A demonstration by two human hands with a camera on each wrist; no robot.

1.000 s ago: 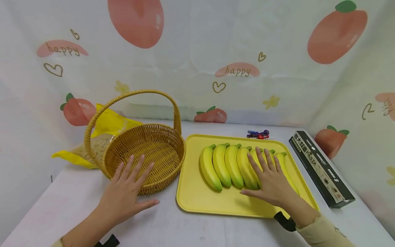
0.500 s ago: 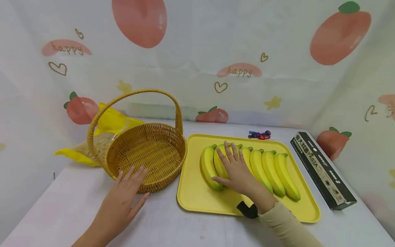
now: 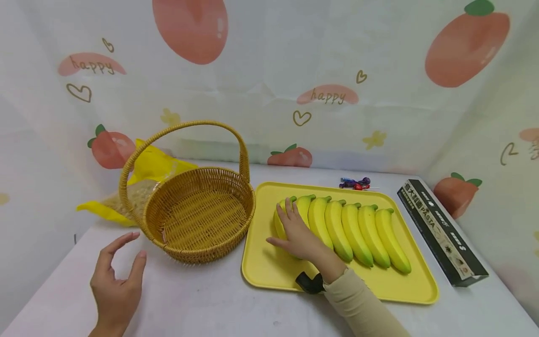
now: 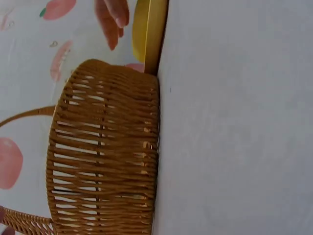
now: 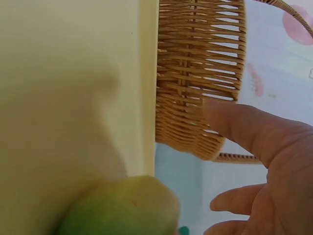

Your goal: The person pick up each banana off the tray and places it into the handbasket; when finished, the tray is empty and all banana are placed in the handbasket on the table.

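Right hand point(image 3: 300, 238): spread, empty; brushing nine-o'clock bananas point(image 3: 304, 211) could roll them.
Left hand point(image 3: 114, 283): curved, empty; an eight-o'clock bump could shift basket point(image 3: 202, 254).

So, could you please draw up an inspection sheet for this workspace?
Surface: table covered in white.
Job's things: seven bananas in a row on a yellow tray; wicker basket left of it.
Clutter: yellow bag behind the basket, lollipops behind the tray, pasta box to its right.
Hands: left hand near the basket, holding nothing; right hand over the leftmost bananas, fingers spread.
Cables: nothing seen.
Surroundings: fruit-print backdrop.
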